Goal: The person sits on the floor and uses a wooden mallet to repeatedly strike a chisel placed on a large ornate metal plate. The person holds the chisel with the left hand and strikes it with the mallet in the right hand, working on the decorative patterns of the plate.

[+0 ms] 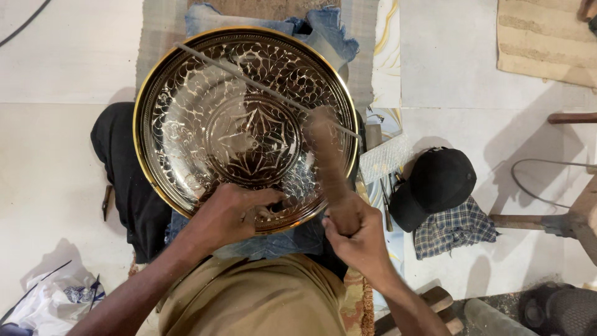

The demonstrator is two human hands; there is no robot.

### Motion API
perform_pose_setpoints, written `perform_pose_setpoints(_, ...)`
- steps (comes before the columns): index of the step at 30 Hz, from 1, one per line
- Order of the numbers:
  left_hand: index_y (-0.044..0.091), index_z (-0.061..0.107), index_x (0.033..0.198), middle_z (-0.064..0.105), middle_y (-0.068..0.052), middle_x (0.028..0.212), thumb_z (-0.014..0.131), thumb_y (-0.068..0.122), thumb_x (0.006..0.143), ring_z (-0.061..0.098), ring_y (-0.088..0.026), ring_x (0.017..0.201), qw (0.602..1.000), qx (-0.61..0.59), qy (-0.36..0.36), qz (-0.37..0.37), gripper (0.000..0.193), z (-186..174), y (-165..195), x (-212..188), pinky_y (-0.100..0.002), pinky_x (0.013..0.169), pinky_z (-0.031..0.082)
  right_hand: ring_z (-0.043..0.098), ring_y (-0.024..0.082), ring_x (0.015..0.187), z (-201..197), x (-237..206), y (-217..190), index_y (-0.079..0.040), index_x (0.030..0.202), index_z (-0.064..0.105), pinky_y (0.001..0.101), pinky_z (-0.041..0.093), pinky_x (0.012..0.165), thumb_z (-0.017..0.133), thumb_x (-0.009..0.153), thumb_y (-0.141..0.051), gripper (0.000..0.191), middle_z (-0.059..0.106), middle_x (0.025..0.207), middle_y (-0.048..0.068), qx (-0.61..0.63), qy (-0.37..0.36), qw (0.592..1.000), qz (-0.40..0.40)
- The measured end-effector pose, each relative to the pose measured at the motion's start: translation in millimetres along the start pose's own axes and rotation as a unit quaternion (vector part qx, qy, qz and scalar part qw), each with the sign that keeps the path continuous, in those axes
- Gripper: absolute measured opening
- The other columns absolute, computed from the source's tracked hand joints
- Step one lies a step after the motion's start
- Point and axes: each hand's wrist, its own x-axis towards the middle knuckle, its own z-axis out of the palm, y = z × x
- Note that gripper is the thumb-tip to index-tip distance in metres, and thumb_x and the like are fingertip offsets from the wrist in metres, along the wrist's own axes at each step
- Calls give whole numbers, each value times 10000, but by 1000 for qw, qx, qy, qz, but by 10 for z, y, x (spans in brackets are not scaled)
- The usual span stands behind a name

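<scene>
A large round metal tray [186, 112] with an engraved floral pattern and a gold rim rests on my lap, over a blue cloth. My left hand [233, 211] presses on the tray's near rim, fingers pinched around a small tool whose tip touches the engraved surface. My right hand [354, 233] grips the handle of a wooden mallet [326, 155], which is blurred with motion above the tray's right side. A thin reflected line crosses the tray's upper part.
A black cap [435, 183] lies on a checked cloth [454, 230] to the right on the pale floor. Small metal tools [385, 199] lie beside the tray. A white bag [56, 298] sits at lower left, wooden furniture legs [528, 221] at right.
</scene>
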Motion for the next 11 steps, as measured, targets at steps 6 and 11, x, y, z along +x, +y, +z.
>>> perform_pose_setpoints(6, 84, 739, 1183, 786, -155, 1009, 609, -123, 612, 791, -278, 792, 1000, 15, 10, 24, 622, -1, 6, 4, -377, 689, 631, 607, 188, 548, 14, -2, -55, -32, 915, 661, 326, 469, 528, 677, 696, -57, 221, 666, 651, 119, -22, 45, 999, 11)
perform_pose_setpoints(11, 101, 735, 1209, 779, -169, 946, 637, -101, 606, 779, -290, 777, 999, 25, -28, -8, 644, -72, 37, 36, -405, 687, 616, 595, 248, 544, -4, 14, -24, -14, 922, 622, 351, 466, 534, 692, 649, -54, 284, 631, 675, 153, -48, 12, 999, -15)
